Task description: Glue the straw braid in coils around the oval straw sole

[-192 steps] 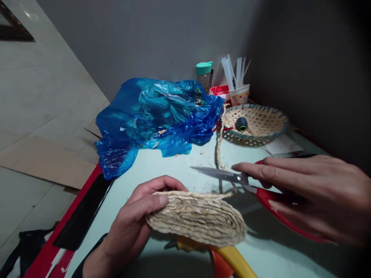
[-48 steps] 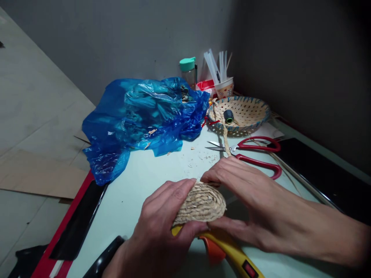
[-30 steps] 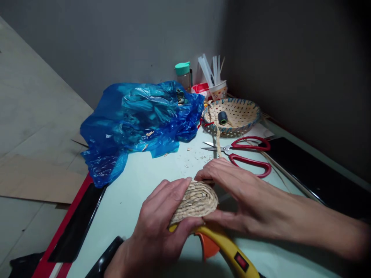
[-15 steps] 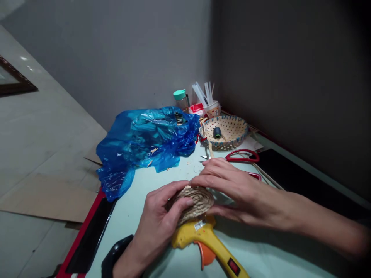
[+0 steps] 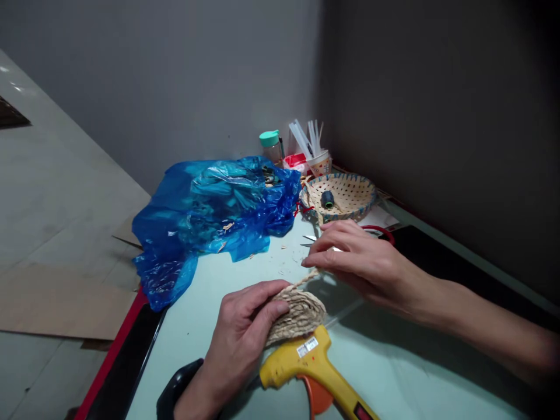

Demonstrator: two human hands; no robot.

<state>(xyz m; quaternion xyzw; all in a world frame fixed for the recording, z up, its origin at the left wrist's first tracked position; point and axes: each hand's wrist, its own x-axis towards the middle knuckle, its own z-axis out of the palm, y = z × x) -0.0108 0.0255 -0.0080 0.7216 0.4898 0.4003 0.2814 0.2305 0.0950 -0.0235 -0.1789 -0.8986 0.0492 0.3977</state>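
Grey walls [image 5: 219,76] met in a dim corner behind the pale surface [image 5: 210,303], where a blue plastic bag [image 5: 219,204] lay well beyond the yellow glue gun [image 5: 317,364]. I saw the straw coil [image 5: 301,315] just past the head of the glue gun; whether its lower edge touched it, I couldn't tell. Its long axis slanted roughly along the glue gun's head, from the person's left hand [image 5: 240,329] to a free rounded end. That hand, left of the glue gun's head and much the nearer to the coil, was closed on it, thumb across the face, other fingers mostly behind.

The line that counted was the cord [image 5: 304,281]: it left the coil's edge away from the glue gun and rose to the right hand [image 5: 367,256], which hung farther beyond the glue gun and to its right. Its fingers were bent close and seemed to pinch the cord, though the thumb was out of my sight. Past that hand the cord showed again, near the woven basket [image 5: 350,195] beyond the glue gun. The right hand covered most of the scissors [image 5: 385,231]; the glue gun's handle ran out of view.
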